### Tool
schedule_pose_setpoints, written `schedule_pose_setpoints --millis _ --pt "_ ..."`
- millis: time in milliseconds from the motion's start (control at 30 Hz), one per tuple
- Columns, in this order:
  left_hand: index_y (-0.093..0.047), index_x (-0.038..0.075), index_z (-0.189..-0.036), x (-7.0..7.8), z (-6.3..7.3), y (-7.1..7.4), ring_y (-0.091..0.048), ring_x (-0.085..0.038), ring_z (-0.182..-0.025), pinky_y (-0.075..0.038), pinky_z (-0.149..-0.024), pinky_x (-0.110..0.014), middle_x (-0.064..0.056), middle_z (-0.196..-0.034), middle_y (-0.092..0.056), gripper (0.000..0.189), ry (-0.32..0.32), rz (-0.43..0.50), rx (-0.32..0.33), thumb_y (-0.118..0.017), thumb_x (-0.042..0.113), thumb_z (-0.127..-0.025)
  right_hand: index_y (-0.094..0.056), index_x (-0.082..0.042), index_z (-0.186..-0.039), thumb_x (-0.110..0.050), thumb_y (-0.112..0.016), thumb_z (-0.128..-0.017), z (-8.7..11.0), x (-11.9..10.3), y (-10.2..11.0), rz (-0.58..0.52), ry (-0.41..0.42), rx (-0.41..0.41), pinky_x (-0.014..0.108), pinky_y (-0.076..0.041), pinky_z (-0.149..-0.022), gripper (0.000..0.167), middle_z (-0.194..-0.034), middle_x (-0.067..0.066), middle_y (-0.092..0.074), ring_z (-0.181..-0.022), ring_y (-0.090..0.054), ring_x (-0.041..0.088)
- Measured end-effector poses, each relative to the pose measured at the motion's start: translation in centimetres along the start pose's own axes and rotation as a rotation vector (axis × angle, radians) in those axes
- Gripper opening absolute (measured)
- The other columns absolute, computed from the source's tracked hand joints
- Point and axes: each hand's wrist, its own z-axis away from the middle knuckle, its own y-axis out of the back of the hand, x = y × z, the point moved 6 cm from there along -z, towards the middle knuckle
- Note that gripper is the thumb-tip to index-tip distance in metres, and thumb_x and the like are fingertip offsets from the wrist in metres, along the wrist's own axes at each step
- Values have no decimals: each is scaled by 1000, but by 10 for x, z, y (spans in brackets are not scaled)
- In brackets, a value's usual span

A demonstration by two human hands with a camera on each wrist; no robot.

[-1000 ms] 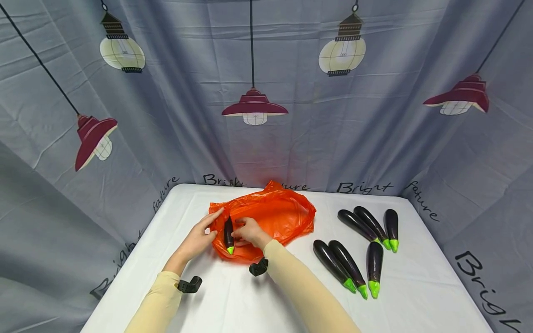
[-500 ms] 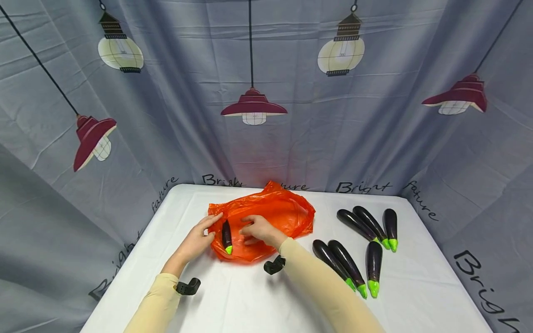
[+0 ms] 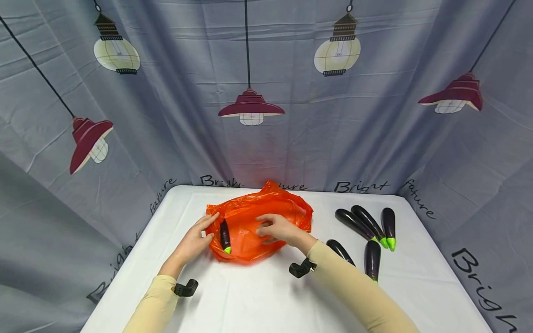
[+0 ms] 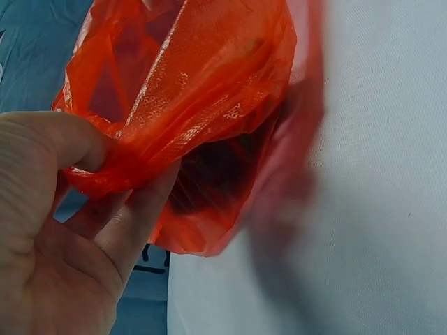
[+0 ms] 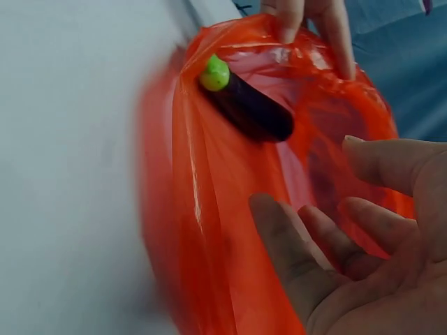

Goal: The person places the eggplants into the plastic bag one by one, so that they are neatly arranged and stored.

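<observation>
An orange plastic bag (image 3: 258, 231) lies open-mouthed on the white table. Inside it, toward the left side, rests a dark purple eggplant (image 3: 225, 235) with a green cap. My left hand (image 3: 193, 244) pinches the bag's left rim between thumb and fingers, which the left wrist view shows close up with the film bunched in the grip. My right hand (image 3: 281, 229) hangs over the bag's right part with its fingers spread and nothing in them. In the right wrist view the eggplant (image 5: 248, 108) lies apart from those fingers.
Toward the back right lie three more eggplants (image 3: 368, 222). Nearer, beside the right sleeve (image 3: 354, 286), are another eggplant (image 3: 372, 259) and one more (image 3: 340, 250), both partly covered by the arm. A grey printed curtain (image 3: 266, 152) stands behind the table.
My right hand has let go of the eggplant in the bag and moved right, its sleeve now covering part of the nearer eggplants. The left hand keeps its hold on the rim.
</observation>
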Motion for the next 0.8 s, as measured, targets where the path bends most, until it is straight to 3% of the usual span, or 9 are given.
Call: schedule_pose_setpoints --millis 267,500,800 --pt "-43 16 -157 -5 -1 2 -22 -41 -151 -22 -118 -64 -21 -163 -31 70 8 26 -9 -61 -3 -92 -55 -1 -144 -14 -72 -93 27 0 29 59 26 44 53 -56 -94 55 -124 18 -62 -110 -65 44" --pt "-42 22 -158 -15 0 1 -29 -43 -148 -34 -113 -58 -18 -162 -34 73 58 160 -42 -62 -1 -92 -53 -1 -145 -18 -74 -94 50 3 60 49 27 92 51 -58 -91 58 -130 20 -60 -115 -61 45" --pt "-43 27 -157 -28 -3 5 -38 -32 -145 -47 -98 -26 -14 -162 -35 73 103 275 -74 -63 0 -92 -46 1 -150 -20 -72 -96 87 4 104 25 35 156 53 -56 -93 63 -140 24 -56 -112 -66 33"
